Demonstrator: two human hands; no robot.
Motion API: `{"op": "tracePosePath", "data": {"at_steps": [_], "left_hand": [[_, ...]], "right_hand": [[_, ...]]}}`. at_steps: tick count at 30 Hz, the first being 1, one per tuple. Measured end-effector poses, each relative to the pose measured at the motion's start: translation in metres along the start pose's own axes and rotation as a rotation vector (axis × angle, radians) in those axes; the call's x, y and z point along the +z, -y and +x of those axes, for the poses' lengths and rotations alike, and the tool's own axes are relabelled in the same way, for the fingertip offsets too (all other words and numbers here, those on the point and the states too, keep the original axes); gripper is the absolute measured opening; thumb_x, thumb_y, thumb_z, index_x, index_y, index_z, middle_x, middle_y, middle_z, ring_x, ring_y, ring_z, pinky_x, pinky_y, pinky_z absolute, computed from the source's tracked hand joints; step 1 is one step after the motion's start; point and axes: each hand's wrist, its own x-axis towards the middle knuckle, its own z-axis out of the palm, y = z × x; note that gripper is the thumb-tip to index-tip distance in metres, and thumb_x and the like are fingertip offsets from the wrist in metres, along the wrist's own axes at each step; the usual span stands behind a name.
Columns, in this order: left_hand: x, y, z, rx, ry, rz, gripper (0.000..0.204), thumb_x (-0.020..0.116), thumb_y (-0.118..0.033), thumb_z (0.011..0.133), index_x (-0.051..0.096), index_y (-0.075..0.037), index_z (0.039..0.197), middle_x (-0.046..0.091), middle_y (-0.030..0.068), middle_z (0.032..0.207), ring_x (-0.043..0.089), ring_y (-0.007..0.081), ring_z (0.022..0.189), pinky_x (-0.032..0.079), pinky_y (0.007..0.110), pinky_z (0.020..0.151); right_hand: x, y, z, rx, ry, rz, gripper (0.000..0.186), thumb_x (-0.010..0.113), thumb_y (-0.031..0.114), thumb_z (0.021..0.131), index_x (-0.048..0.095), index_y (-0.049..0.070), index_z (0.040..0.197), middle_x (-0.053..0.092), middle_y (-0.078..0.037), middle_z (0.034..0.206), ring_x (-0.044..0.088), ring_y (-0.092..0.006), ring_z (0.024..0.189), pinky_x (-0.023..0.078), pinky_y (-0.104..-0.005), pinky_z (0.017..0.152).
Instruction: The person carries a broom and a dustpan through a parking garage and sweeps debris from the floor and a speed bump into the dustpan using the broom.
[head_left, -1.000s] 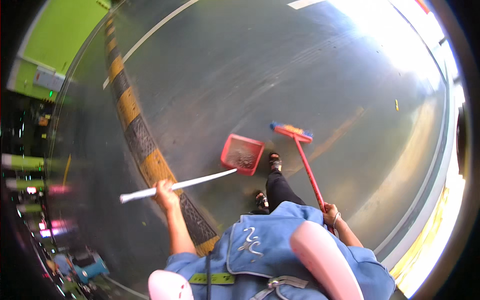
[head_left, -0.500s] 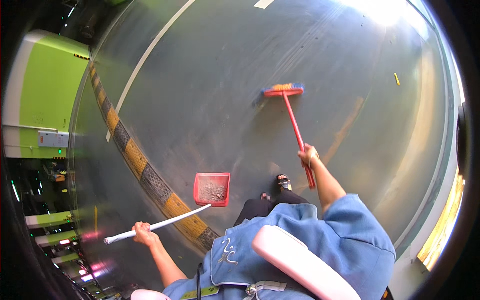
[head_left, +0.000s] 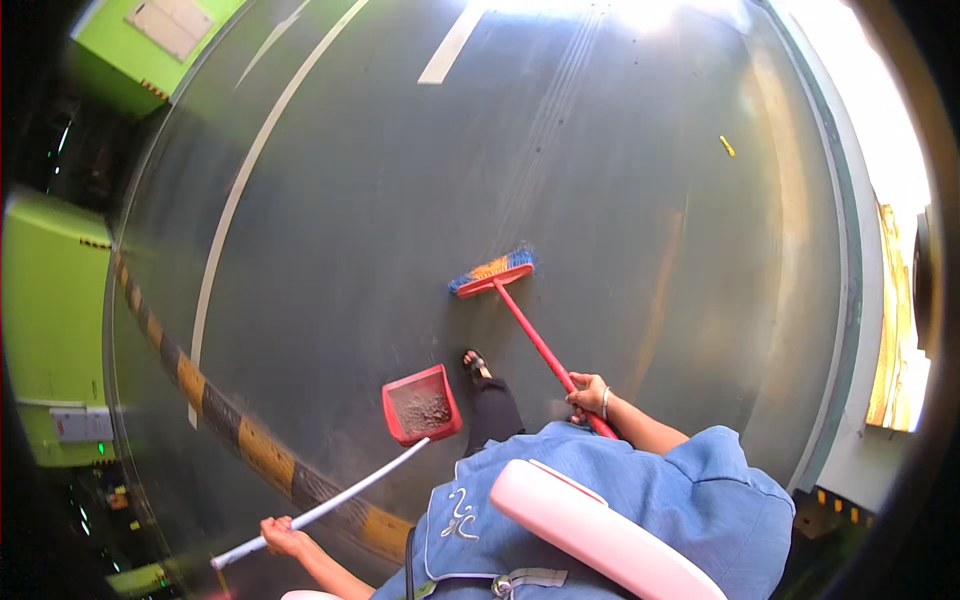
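My right hand (head_left: 590, 395) is closed round the red handle of a push broom (head_left: 545, 352). The broom's red head with blue and orange bristles is ahead of me, its bristles facing away from me. In my left hand (head_left: 283, 537) is the white pole of a long-handled dustpan (head_left: 386, 400), gripped near its upper end. The red pan sits left of my sandaled foot (head_left: 477, 366) and holds grey dirt and debris (head_left: 425, 412).
A black-and-yellow speed bump (head_left: 265, 452) curves along the left. White lines (head_left: 247, 165) mark the grey-green floor. A small yellow object (head_left: 727, 146) lies at the far right. Green-and-white walls (head_left: 55, 300) stand left; a pale wall edge (head_left: 845, 400) runs along the right.
The broom head has come nearer and to the left, and my right hand has drawn back toward my body. I have moved forward, with the dustpan staying at my left.
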Motion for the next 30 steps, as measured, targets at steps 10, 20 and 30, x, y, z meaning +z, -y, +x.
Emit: {"op": "tracePosePath", "data": {"at_steps": [10,20,30], "left_hand": [[0.014,0.049,0.045,-0.080,0.406,-0.072,0.016,0.043,-0.002,0.057,0.031,-0.009,0.048,0.026,-0.0013,0.040,0.025,0.0089,0.033,0.028,0.022,0.036],[0.006,0.099,0.010,-0.002,0.553,-0.139,0.016,0.042,0.002,0.058,0.030,-0.007,0.052,0.025,-0.0014,0.042,0.023,0.0087,0.034,0.025,0.021,0.035],[-0.005,0.103,0.030,0.022,0.404,-0.104,0.018,0.043,-0.001,0.056,0.030,-0.008,0.047,0.026,-0.0005,0.040,0.027,0.0090,0.032,0.030,0.023,0.034]], "right_hand": [[0.083,-0.043,0.109,-0.057,-0.315,0.416,0.043,0.055,0.003,0.067,0.032,0.011,0.101,0.042,-0.006,0.051,0.040,-0.0158,0.032,0.032,-0.0303,0.027],[0.028,-0.229,0.007,-0.103,-0.104,0.440,0.064,0.046,-0.007,0.068,0.021,0.020,0.120,0.036,-0.003,0.046,0.037,-0.0133,0.031,0.033,-0.0265,0.027],[0.038,-0.219,0.086,-0.028,-0.187,0.740,0.029,0.050,0.002,0.071,0.040,0.020,0.091,0.033,0.000,0.051,0.036,-0.0106,0.037,0.031,-0.0220,0.028]]}}
